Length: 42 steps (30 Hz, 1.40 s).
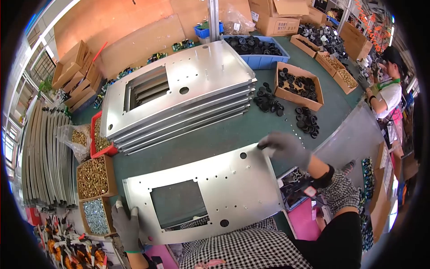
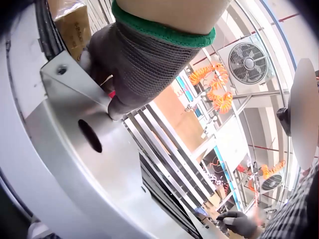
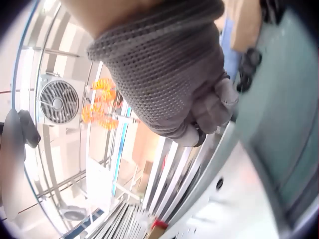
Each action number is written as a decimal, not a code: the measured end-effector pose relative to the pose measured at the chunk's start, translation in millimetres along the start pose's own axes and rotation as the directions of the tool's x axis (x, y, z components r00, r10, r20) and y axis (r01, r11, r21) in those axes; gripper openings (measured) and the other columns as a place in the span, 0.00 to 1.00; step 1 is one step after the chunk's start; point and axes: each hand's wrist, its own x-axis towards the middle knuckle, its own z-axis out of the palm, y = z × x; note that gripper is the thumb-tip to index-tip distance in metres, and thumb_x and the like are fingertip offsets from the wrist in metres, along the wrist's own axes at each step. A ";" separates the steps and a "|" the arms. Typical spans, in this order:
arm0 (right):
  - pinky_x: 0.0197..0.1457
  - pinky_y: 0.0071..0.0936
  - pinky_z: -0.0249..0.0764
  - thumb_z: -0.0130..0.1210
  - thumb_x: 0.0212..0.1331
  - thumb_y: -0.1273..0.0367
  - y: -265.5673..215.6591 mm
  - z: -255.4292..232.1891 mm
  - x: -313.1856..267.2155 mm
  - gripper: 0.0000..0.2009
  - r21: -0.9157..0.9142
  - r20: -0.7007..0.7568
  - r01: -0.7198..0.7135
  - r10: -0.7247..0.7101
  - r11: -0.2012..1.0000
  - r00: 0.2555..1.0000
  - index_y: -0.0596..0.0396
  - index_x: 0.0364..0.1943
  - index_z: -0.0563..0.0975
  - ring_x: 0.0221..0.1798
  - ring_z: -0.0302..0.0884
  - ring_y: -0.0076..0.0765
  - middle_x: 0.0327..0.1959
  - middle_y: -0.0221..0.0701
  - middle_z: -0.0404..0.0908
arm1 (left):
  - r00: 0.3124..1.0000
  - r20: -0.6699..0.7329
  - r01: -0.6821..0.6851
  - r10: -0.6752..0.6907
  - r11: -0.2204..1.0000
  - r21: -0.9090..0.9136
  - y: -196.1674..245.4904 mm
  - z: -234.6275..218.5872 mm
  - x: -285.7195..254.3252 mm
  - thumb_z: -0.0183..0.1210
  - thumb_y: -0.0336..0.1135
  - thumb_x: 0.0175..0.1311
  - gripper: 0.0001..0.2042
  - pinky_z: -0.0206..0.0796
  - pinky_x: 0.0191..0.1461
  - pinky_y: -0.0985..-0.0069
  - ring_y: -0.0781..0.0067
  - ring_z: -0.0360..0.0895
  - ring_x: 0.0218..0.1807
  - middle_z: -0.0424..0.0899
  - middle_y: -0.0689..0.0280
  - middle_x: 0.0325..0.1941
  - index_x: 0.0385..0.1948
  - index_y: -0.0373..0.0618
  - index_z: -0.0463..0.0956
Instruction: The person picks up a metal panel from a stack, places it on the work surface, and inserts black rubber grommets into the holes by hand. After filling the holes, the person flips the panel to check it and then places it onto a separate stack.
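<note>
A flat silver sheet-metal panel (image 1: 233,190) with a large rectangular cutout and several small holes lies tilted at the bench's front edge, near the checkered apron. My gloved left hand (image 1: 125,226) grips its left edge; in the left wrist view the thumb (image 2: 116,109) rests on the metal beside an oval-looking hole. My gloved right hand (image 1: 286,148) is over the panel's far right corner, close to a round hole. Between its curled thumb and fingers it pinches a small black cap (image 3: 200,139), partly hidden by the glove.
Behind the panel stands a stack of similar panels (image 1: 201,74). Loose black caps (image 1: 307,122) lie right of it, near a cardboard box (image 1: 320,103) and a blue bin (image 1: 268,62). Boxes of brass fittings (image 1: 92,175) and silver screws (image 1: 95,215) stand left. Another person (image 1: 389,92) works at right.
</note>
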 end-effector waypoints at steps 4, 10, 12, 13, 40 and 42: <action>0.45 0.30 0.76 0.58 0.54 0.69 -26.8 31.4 18.4 0.11 -0.045 0.137 -0.039 0.045 0.998 0.990 0.53 0.42 0.80 0.40 0.80 0.40 0.37 0.34 0.81 | 0.999 -0.027 -0.029 0.026 0.993 -0.118 16.0 -5.6 4.2 0.59 0.35 0.57 0.23 0.66 0.50 0.59 0.46 0.75 0.47 0.77 0.51 0.46 0.55 0.39 0.70; 0.43 0.23 0.74 0.58 0.55 0.69 -9.4 33.3 26.1 0.12 0.133 0.184 -0.155 0.129 0.979 0.974 0.54 0.44 0.80 0.36 0.77 0.27 0.34 0.31 0.80 | 0.988 -0.151 -0.062 0.028 0.971 -0.229 -20.6 31.3 19.9 0.54 0.37 0.65 0.16 0.68 0.46 0.68 0.57 0.78 0.41 0.81 0.56 0.40 0.48 0.34 0.74; 0.43 0.21 0.73 0.58 0.56 0.69 -10.2 30.9 26.5 0.13 0.197 0.181 -0.165 0.130 0.966 0.975 0.55 0.45 0.80 0.35 0.75 0.22 0.33 0.29 0.80 | 0.989 0.122 0.144 -0.085 0.760 -0.633 -19.9 20.7 24.6 0.52 0.38 0.67 0.17 0.68 0.46 0.72 0.68 0.77 0.41 0.81 0.60 0.39 0.49 0.34 0.74; 0.42 0.20 0.73 0.57 0.56 0.70 -8.0 29.7 27.3 0.13 0.204 0.183 -0.195 0.158 0.959 0.970 0.56 0.45 0.79 0.35 0.75 0.22 0.34 0.29 0.80 | 0.960 0.266 0.268 -0.092 0.584 -0.766 -14.5 11.9 26.6 0.51 0.39 0.69 0.17 0.67 0.46 0.75 0.73 0.77 0.41 0.81 0.62 0.39 0.50 0.35 0.73; 0.40 0.31 0.75 0.58 0.51 0.69 -74.4 62.5 -69.5 0.13 0.115 0.401 -0.053 0.003 0.992 0.916 0.47 0.44 0.77 0.34 0.80 0.34 0.32 0.27 0.79 | 0.857 0.515 0.505 0.023 0.172 -0.846 74.8 25.6 47.1 0.50 0.40 0.70 0.19 0.74 0.38 0.76 0.72 0.80 0.35 0.81 0.59 0.41 0.53 0.34 0.70; 0.41 0.32 0.75 0.58 0.52 0.69 -67.1 74.3 -74.5 0.13 0.055 0.339 0.019 -0.037 0.998 0.940 0.46 0.43 0.77 0.35 0.79 0.35 0.32 0.26 0.79 | 0.855 0.518 0.507 0.027 0.171 -0.845 77.6 23.3 46.1 0.50 0.40 0.70 0.19 0.75 0.38 0.76 0.72 0.81 0.35 0.81 0.59 0.41 0.53 0.34 0.70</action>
